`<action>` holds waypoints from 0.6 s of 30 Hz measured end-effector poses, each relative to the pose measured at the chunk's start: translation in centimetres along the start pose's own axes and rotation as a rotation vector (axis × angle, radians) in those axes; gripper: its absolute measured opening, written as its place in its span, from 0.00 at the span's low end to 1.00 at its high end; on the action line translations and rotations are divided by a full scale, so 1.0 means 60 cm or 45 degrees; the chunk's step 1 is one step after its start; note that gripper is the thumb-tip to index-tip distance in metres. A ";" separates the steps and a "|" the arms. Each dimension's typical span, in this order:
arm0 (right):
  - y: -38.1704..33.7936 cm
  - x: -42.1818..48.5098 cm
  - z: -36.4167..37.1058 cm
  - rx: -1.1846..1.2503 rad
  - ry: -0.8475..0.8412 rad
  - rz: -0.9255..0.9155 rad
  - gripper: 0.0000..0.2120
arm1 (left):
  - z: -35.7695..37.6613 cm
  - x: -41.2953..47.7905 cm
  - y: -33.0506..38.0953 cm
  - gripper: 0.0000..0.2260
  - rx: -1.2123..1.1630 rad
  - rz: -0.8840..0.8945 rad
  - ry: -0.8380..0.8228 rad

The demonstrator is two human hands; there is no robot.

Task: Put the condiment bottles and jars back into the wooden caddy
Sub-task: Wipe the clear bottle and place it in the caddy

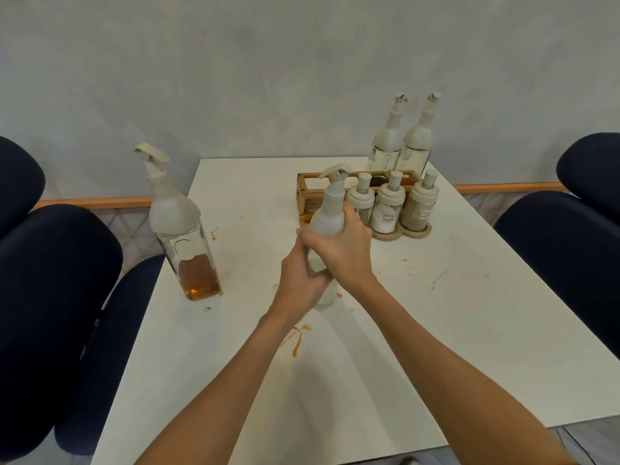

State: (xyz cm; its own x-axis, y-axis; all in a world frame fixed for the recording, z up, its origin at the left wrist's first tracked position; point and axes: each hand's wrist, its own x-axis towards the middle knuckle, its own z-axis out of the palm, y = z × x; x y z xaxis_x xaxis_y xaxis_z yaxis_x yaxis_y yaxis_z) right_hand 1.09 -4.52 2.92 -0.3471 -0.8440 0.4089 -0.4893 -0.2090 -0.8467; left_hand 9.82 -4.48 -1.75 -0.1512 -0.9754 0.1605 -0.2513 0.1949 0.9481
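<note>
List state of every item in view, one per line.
Held bottle: upright, gripped by both hands, looks nearly empty.
Left hand: shut on held bottle, low.
Right hand: shut on held bottle, high.
Amber bottle: standing on table, outside caddy, partly full.
Two back bottles: upright in wooden caddy.
Three jars: upright in their round holder.
Table: stained with orange drips.

Soft even light, slight blur, bowed edges

two bare forearms in view, no sleeves, no watch, no rings or gloves visible. left hand (pixel 298 280) and right hand (pixel 345 250) bare, short nails.
</note>
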 end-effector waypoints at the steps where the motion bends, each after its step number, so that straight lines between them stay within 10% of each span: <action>1: 0.000 0.000 0.001 -0.005 0.006 -0.002 0.22 | 0.002 0.000 0.001 0.27 0.002 -0.001 0.003; 18: -0.006 -0.013 0.008 -0.033 0.048 0.089 0.29 | -0.026 -0.002 -0.004 0.29 -0.006 -0.009 -0.218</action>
State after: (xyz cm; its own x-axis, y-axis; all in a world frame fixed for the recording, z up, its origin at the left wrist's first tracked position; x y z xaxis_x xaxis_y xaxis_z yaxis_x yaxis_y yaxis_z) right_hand 1.93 -4.02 2.72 -0.4107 -0.8368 0.3621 -0.4832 -0.1370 -0.8647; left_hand 11.40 -4.59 -1.53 -0.3103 -0.9448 0.1049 -0.2487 0.1872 0.9503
